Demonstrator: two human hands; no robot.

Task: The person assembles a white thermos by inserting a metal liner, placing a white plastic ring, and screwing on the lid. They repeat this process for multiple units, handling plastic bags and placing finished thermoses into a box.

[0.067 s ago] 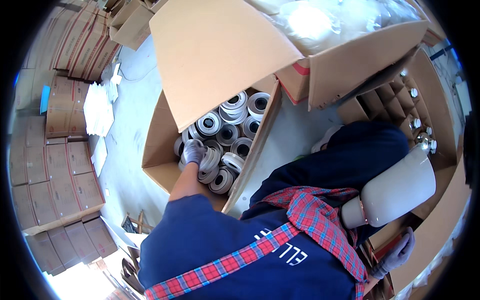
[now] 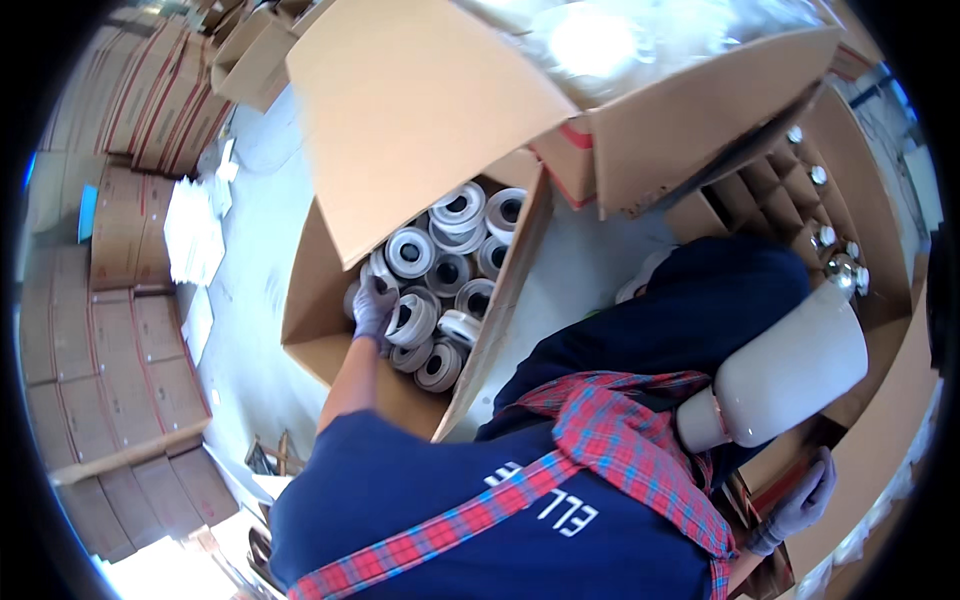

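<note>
My left hand [image 2: 373, 308], in a grey glove, reaches into an open cardboard box [image 2: 312, 262]. Its fingers are apart at the left side of a pile of white ring-shaped parts [image 2: 411, 252] with dark centres, touching or close beside one of them. Down at the lower right, my gloved right hand [image 2: 803, 500] has its fingers stretched out and holds nothing. It is beside the inner wall of another large carton [image 2: 845, 490]. A pale, bottle-shaped piece [image 2: 795, 370] with a narrower collar lies tilted by my bent leg, between me and that carton.
A divided carton [image 2: 775, 205] at the right holds several silver-capped pieces [image 2: 819, 176]. A box with clear plastic wrapping [image 2: 690, 35] stands at the top, its flap [image 2: 420, 110] overhanging the box of rings. Stacked cartons [image 2: 120, 330] and white sheets [image 2: 193, 235] are at the left.
My left hand has shifted left and slightly down from over the rings, and its thumb and fingers now show apart. The whole view has moved a little. The right hand stays almost the same.
</note>
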